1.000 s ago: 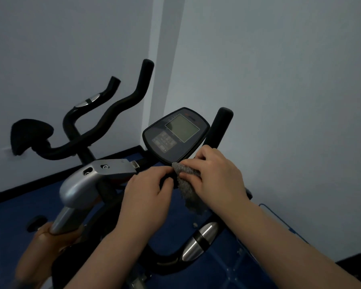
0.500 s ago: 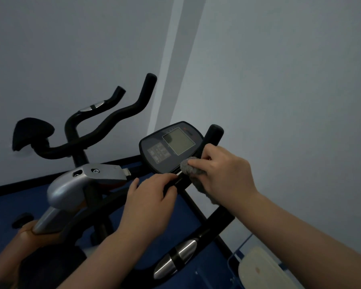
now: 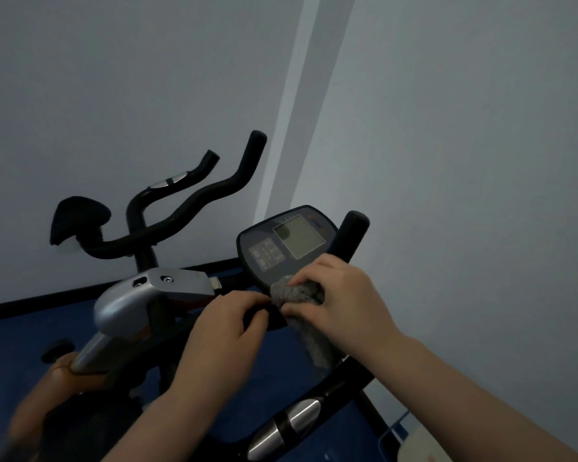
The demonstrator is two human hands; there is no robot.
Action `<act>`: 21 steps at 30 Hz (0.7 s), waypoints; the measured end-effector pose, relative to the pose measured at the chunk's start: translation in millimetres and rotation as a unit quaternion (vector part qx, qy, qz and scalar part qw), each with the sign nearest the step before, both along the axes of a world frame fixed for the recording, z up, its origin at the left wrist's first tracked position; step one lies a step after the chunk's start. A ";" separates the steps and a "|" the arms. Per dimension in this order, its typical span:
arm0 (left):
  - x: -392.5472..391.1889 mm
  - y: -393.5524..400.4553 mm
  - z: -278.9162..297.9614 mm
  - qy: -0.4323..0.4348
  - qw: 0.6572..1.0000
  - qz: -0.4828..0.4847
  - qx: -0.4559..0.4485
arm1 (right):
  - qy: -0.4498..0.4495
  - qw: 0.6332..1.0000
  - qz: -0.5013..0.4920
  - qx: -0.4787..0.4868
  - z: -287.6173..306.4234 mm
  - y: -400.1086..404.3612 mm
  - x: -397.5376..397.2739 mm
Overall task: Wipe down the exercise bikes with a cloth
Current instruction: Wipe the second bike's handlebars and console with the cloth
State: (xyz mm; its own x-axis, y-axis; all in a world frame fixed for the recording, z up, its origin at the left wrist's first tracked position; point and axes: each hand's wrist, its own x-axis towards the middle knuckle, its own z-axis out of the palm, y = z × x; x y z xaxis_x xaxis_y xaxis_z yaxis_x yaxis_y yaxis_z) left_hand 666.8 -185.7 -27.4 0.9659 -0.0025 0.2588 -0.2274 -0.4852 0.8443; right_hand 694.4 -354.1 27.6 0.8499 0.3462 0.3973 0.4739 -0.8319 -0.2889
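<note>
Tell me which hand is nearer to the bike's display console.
Right. The right hand, holding the grey cloth, is at the lower edge of the display console. The left hand grips the black handlebar below and left of the console, slightly farther away.

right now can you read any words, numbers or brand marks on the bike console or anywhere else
None can be read.
Console screen: blank grey, no digits showing.
Keypad: markings too small and blurred.
Mark at the console's top right edge: blurred, unreadable.
</note>
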 end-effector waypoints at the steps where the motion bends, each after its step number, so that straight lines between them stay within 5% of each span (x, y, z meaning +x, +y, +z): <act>1: -0.1 0.0 -0.8 0.000 1.000 -0.003 0.004 | -0.002 1.000 -0.002 -0.004 -0.6 -0.2 1.5; 11: 0.6 2.8 1.4 0.007 1.000 -0.017 0.018 | -0.117 0.988 0.002 -0.099 10.7 -8.8 6.9; 17: 0.7 -6.8 10.4 0.003 0.999 -0.021 0.026 | -0.245 0.945 0.041 -0.211 17.5 -27.5 8.7; 21: 1.8 -19.7 14.7 0.006 0.999 -0.023 0.021 | -0.351 0.919 0.041 -0.173 38.0 -41.1 15.2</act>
